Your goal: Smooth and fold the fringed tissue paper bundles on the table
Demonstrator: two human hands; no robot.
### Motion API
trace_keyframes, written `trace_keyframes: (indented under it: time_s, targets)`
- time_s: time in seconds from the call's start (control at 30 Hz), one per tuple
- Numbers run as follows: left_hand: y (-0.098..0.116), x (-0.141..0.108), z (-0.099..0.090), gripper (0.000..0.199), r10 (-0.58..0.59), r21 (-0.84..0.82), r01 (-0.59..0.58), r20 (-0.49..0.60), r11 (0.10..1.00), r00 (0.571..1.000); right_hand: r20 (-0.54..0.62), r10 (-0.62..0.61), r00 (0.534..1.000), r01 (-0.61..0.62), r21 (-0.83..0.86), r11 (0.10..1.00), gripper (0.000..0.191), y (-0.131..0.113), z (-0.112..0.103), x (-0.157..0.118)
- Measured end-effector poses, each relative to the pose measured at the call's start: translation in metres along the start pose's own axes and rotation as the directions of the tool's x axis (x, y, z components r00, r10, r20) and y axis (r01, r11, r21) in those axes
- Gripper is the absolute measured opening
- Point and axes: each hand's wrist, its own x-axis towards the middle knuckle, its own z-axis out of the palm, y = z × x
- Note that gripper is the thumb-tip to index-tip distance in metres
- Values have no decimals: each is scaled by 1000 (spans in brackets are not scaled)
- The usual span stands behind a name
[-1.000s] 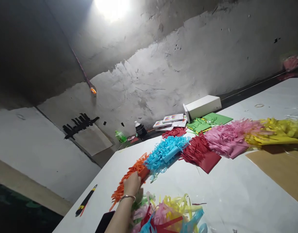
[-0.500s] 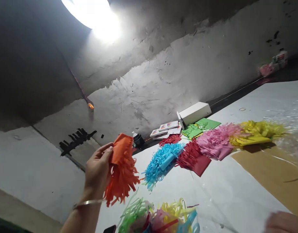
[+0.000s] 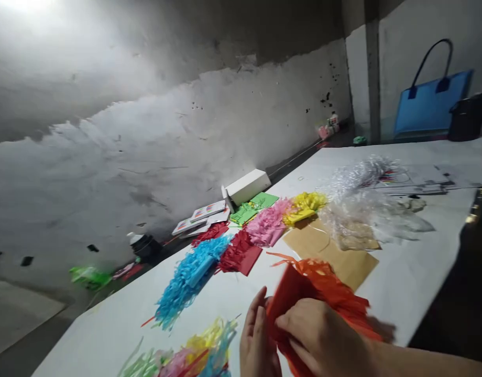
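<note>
Both hands are at an orange fringed tissue paper (image 3: 292,293), low in the head view right of centre. My left hand (image 3: 259,337) holds its left edge, with the fingers upright along the folded part. Across the front reaches my right hand (image 3: 323,332), its fingers closed on the paper at the fold. Orange strips spread out behind the right hand and over its wrist. Part of the paper is hidden by the hands. Left of the hands, at the bottom edge, lies a pile of mixed green, pink, yellow and blue strips (image 3: 197,353).
Fringed bundles lie in a row on the white table (image 3: 119,324): blue (image 3: 194,272), red (image 3: 241,254), pink (image 3: 268,222), yellow (image 3: 306,207) and green (image 3: 249,209). Brown paper (image 3: 343,264) and clear plastic (image 3: 354,209) lie to the right. A white box (image 3: 247,186) stands by the wall.
The orange paper has moved from the raised left hand at the left down to the right. My right hand has come in from the lower right onto it. The view has swung right.
</note>
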Motion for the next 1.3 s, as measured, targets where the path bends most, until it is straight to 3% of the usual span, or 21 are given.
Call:
trace_keyframes:
  time_s: [0.13,0.3,0.47,0.57,0.67,0.8,0.87,0.97,1.07,1.17,1.3]
  targets:
    - [-68,-9,9,44,-74,-64,77,40,995,996,-23,263,965,-261,55,964,22,26,-8,-34]
    - [-112,-10,12,46,-129,-142,137,70,980,989,-16,365,931,-365,-35,930,24,36,-9,-53]
    - [-124,-5,3,43,-111,-99,110,-3,989,994,-22,491,871,-484,131,865,30,36,-17,-52]
    - [-120,-11,1,43,-103,-1,104,-40,995,994,40,620,783,-597,327,733,25,36,-25,-44]
    - [-111,-15,2,46,-94,119,102,-67,988,993,139,666,733,-649,435,624,18,42,-31,-35]
    - [-102,-15,4,54,-110,152,115,-44,982,993,252,599,760,-638,469,611,18,51,-40,-27]
    - [-101,-13,5,57,-114,138,116,-28,984,993,255,564,786,-610,471,637,17,51,-45,-26]
    - [-103,-12,4,57,-119,115,124,-48,986,992,177,420,890,-456,354,817,23,44,-48,-30]
    - [-109,-12,2,53,-130,80,136,-80,987,988,133,220,966,-231,74,970,23,34,-45,-36]
    - [-118,-13,-1,54,-135,45,139,-82,989,987,104,281,954,-269,-121,956,9,26,-37,-43]
    - [-129,-13,-4,50,-140,46,145,-107,988,984,90,337,937,-305,-257,917,14,25,-28,-50]
